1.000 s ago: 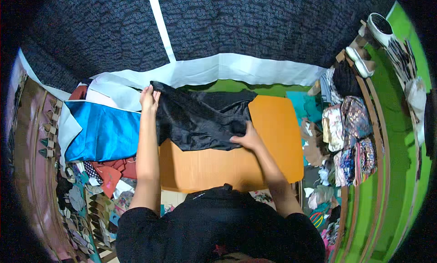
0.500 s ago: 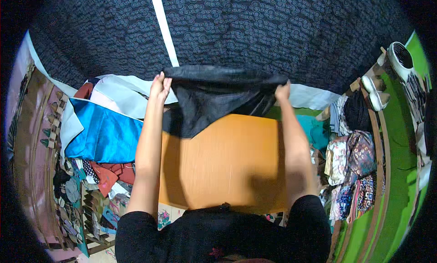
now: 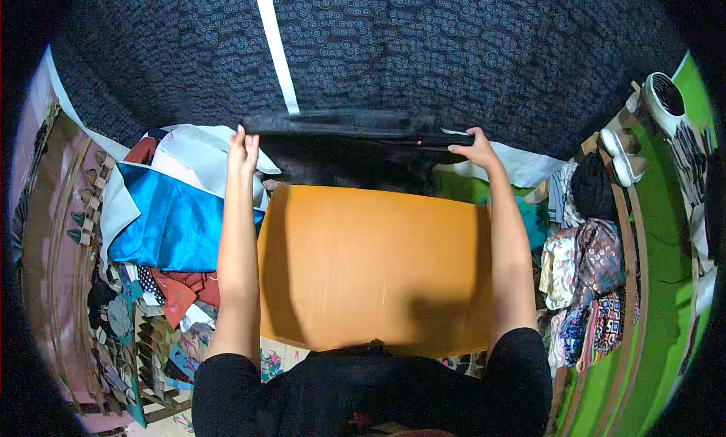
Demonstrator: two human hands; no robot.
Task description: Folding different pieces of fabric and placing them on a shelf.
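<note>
I hold a black garment (image 3: pixel 355 146) stretched out in the air beyond the far edge of an orange table (image 3: pixel 370 271). My left hand (image 3: pixel 243 151) pinches its left top corner and my right hand (image 3: pixel 470 148) grips its right top corner. The cloth hangs down in front of a dark patterned curtain, its lower part reaching the table's far edge. Both arms are extended straight forward over the table.
A blue cloth (image 3: pixel 170 225) and white cloth (image 3: pixel 200 153) lie in a heap left of the table, with red and patterned pieces below. A shelf at the right holds folded patterned clothes (image 3: pixel 586 278) and white shoes (image 3: pixel 624 161). The floor is green.
The black garment was lifted off the table and spread wide between both hands, which moved up and apart. The table top is now bare.
</note>
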